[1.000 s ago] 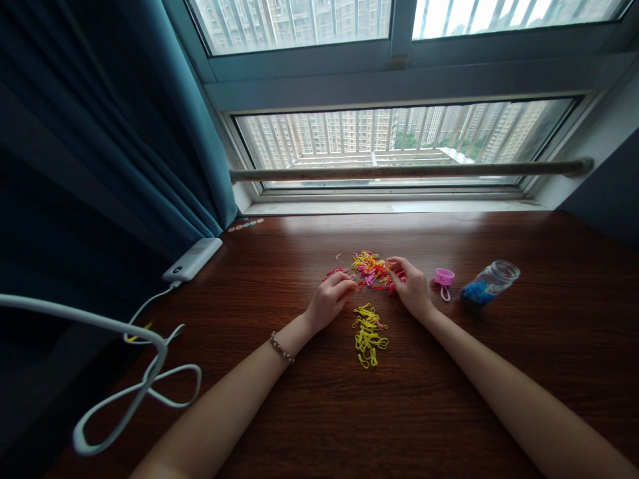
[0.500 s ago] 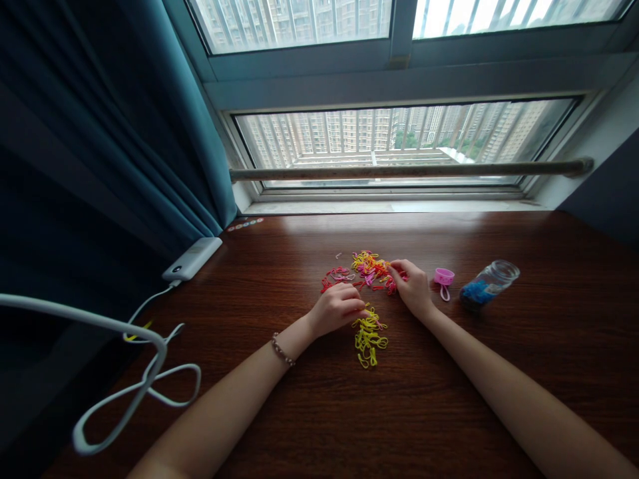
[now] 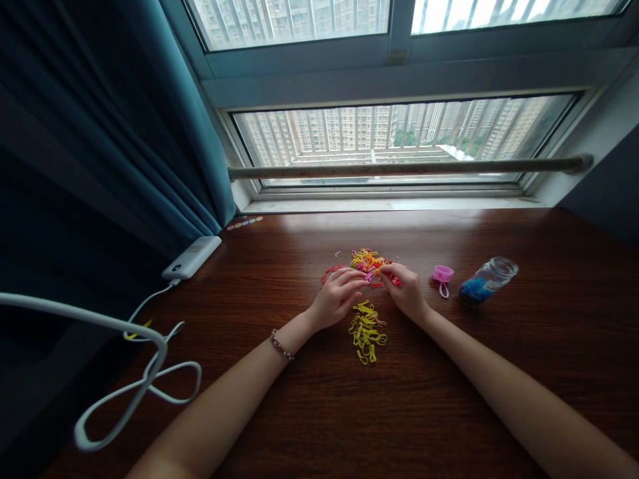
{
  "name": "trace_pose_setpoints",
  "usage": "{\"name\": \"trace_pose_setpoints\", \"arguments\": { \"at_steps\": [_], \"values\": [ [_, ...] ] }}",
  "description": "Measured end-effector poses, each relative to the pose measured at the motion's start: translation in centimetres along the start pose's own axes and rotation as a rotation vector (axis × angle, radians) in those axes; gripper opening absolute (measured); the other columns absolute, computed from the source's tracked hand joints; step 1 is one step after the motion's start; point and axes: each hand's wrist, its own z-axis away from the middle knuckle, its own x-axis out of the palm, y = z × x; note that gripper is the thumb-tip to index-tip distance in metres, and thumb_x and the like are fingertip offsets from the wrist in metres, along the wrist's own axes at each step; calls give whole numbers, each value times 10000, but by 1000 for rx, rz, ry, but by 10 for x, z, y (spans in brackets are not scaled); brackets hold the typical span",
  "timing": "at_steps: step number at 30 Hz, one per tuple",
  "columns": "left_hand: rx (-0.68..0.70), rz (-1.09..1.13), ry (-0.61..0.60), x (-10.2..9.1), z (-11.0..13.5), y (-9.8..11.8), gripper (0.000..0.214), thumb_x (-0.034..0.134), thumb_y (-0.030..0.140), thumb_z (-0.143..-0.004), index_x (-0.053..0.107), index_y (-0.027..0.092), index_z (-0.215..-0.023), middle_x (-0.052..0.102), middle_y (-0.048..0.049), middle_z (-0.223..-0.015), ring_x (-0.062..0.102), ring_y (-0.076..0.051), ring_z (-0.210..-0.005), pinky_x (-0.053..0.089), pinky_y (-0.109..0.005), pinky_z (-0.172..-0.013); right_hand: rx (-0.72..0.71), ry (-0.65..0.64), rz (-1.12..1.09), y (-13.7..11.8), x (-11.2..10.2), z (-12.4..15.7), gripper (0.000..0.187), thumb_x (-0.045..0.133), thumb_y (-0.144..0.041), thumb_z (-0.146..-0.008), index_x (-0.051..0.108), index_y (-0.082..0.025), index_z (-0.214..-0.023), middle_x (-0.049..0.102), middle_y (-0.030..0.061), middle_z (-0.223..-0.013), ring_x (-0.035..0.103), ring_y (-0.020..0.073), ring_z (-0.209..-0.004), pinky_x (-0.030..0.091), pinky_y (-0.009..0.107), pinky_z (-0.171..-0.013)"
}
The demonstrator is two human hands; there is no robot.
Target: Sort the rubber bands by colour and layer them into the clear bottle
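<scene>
Small colourful rubber bands lie in groups on the dark wooden table. My left hand [image 3: 337,299] reaches over the near edge of the mixed pile [image 3: 364,258], fingers stretched out and slightly apart, covering part of the red and pink bands [image 3: 331,272]. Facing it from the right, my right hand [image 3: 407,293] pinches at the pile with thumb and forefinger; a bit of orange band shows at the fingertips. Nearer to me, a separate heap of yellow bands [image 3: 367,332] has a pink one at its right side.
Right of my hands stand a pink lid with a loop [image 3: 442,274] and a tilted clear jar [image 3: 489,281] with blue contents. At left lie a white power bank [image 3: 192,257] and its looping white cable [image 3: 162,362]. A window with a rail [image 3: 409,170] is behind the table.
My left hand has moved from above the yellow heap forward to the mixed pile, its fingers straighter. My right hand has shifted slightly left and nearer to me.
</scene>
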Motion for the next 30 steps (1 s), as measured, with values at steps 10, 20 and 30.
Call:
{"name": "trace_pose_setpoints", "arguments": {
  "at_steps": [10,20,30],
  "values": [
    [6,148,16,5,-1,-6,273,525,252,-824,564,186,-1087,603,-89,-1075,497,-203,-1073,390,-400,-957,-85,-77,-16,-11,6,4,69,546,-209,-834,610,-192,-813,586,42,-788,542,171,-750,437,296,-706],
    [-145,140,141,7,1,-6,66,554,212,-794,604,169,-792,639,-55,-844,581,-163,-838,461,-329,-822,-122,-127,-4,-15,9,6,83,562,-233,-828,588,-194,-760,566,35,-763,523,165,-730,423,286,-686],
    [-483,-220,361,6,3,-26,119,531,190,-783,640,189,-831,626,-53,-915,502,-220,-948,398,-421,-878,85,-637,-268,-24,-14,-13,184,617,-317,-772,675,-168,-863,625,23,-741,543,132,-649,416,227,-599]
  ]
}}
